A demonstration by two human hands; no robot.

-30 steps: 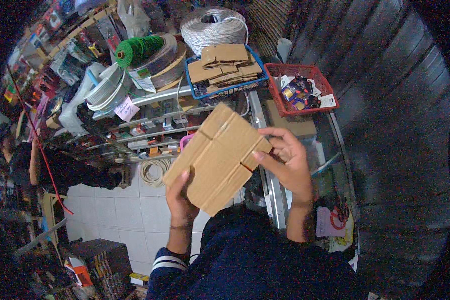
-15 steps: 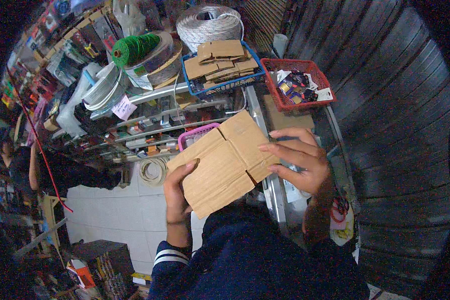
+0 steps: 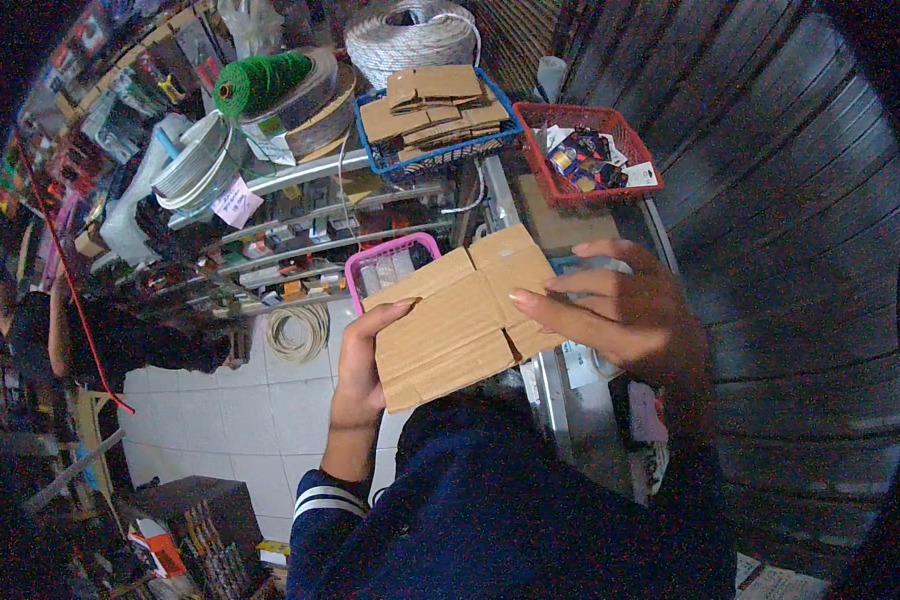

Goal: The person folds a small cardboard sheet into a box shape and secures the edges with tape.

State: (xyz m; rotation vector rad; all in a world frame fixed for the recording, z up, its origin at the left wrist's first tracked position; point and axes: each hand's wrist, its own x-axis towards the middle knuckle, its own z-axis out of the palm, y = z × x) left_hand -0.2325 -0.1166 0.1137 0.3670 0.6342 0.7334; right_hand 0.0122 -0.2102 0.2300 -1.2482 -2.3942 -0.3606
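Observation:
A folded flat piece of brown cardboard box [image 3: 440,325], creased and with slits between its flaps, is held tilted in front of my body. My left hand [image 3: 358,360] grips its left edge, thumb on the upper face and the other fingers hidden beneath. At the other end, my right hand [image 3: 630,315] has its fingertips on the right-hand flap, one of them pressing on the face near a slit. This hand is slightly blurred. Beyond it, a blue basket [image 3: 380,165] stacked with similar folded cardboard stands on the glass counter.
A red basket [image 3: 610,195] of small packaged items sits right of the blue one. Rope coil [image 3: 410,45], green twine spool [image 3: 260,85] and cable rolls line the counter. A pink basket [image 3: 353,285] is behind the cardboard. Coiled cable [image 3: 297,335] lies on the floor; another person [image 3: 120,330] is at left.
The cardboard has shifted slightly right and turned flatter, with my left hand moving along. My right hand has moved right and its fingertips reach further onto the flap.

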